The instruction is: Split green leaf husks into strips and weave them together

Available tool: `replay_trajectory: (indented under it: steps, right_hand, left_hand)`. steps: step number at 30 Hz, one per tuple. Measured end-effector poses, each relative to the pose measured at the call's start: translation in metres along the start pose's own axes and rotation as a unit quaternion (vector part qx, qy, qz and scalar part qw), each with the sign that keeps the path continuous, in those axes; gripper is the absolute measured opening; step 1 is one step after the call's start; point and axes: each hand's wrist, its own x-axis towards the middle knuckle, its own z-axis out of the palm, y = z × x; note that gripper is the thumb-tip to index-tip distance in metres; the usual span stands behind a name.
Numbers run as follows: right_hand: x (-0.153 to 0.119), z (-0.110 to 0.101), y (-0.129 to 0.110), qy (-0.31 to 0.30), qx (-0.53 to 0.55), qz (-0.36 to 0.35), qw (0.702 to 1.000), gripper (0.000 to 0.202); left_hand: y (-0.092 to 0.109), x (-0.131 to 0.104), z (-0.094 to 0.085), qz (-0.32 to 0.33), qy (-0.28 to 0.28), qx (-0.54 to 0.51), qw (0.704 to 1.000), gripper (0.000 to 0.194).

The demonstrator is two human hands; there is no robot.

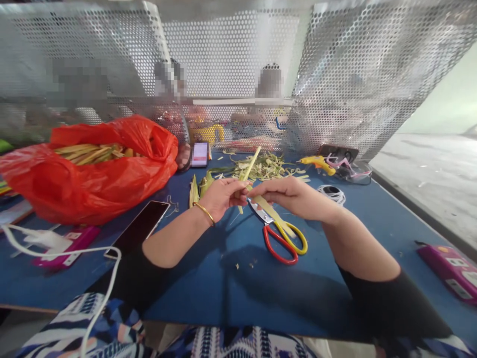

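Near the middle of the blue table, my left hand [224, 197], with a gold bangle at its wrist, pinches a pale green leaf strip [252, 163] that points up and away. My right hand [288, 195] meets it fingertip to fingertip, closed on a wider pale strip [276, 217] that slants down to the right. Scissors [267, 220] with one red and one yellow handle lie on the table just below my right hand, partly beside the wider strip. Behind both hands is a heap of leaf scraps [270, 166].
A red plastic bag [149, 184] of dry strips stands at left, near a dark phone [143, 223]. A white cable [115, 268] crosses the left front. At right are a yellow glue gun [318, 163], coiled white cord [341, 196] and a purple box [449, 271]. Perforated metal screen [231, 49] behind.
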Motion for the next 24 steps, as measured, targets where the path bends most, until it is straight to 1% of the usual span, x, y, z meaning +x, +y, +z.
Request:
replay_trajectory:
  steps: [1,2,3,5,7,8,9,10,12,15,18,21,23,24]
  right_hand:
    - [0.0,-0.001,0.001,-0.003,0.02,-0.001,1.0,0.022]
    - [0.001,-0.001,0.003,0.006,0.032,-0.001,0.999,0.02]
    - [0.003,-0.001,0.005,0.031,0.035,-0.005,0.999,0.018]
    - [0.006,0.002,0.007,0.12,0.03,-0.023,0.992,0.019]
    - [0.01,0.007,0.008,0.229,0.045,-0.04,0.972,0.028]
    - [0.011,0.01,0.008,0.268,0.065,-0.041,0.96,0.031]
    - [0.013,0.013,0.007,0.292,0.092,-0.037,0.951,0.031]
    - [0.014,0.015,0.005,0.304,0.122,-0.031,0.944,0.03]
    - [0.015,0.019,0.002,0.308,0.177,-0.017,0.935,0.027]
    - [0.016,0.023,0.0,0.318,0.226,-0.003,0.921,0.024]
    - [0.017,0.025,0.001,0.352,0.235,0.004,0.906,0.02]
    - [0.017,0.023,0.004,0.381,0.242,0.01,0.892,0.021]
    - [0.016,0.019,0.006,0.385,0.246,0.027,0.889,0.022]
    - [0.015,0.017,0.006,0.377,0.243,0.041,0.893,0.022]
  left_hand:
    - [0.0,0.0,0.0,-0.005,-0.01,0.002,1.0,0.013]
    - [0.0,-0.001,0.0,-0.01,-0.019,0.005,1.0,0.015]
    - [-0.001,-0.001,0.0,-0.015,-0.025,0.007,1.0,0.016]
    - [-0.001,-0.002,0.0,-0.023,-0.03,0.009,0.999,0.017]
    - [0.0,-0.002,0.001,-0.03,-0.036,0.012,0.999,0.018]
    - [0.0,-0.003,0.001,-0.033,-0.039,0.015,0.999,0.019]
    - [0.0,-0.003,0.001,-0.036,-0.042,0.018,0.998,0.018]
    - [0.0,-0.003,0.001,-0.038,-0.043,0.02,0.998,0.018]
    - [0.0,-0.003,0.001,-0.041,-0.044,0.022,0.998,0.017]
    - [-0.002,-0.003,0.002,-0.042,-0.043,0.021,0.998,0.016]
    - [-0.004,-0.003,0.004,-0.05,-0.045,0.026,0.997,0.011]
    - [-0.006,-0.003,0.005,-0.053,-0.041,0.037,0.997,0.01]
    - [-0.006,-0.004,0.005,-0.051,-0.04,0.04,0.997,0.011]
    - [-0.006,-0.004,0.005,-0.049,-0.043,0.04,0.997,0.011]
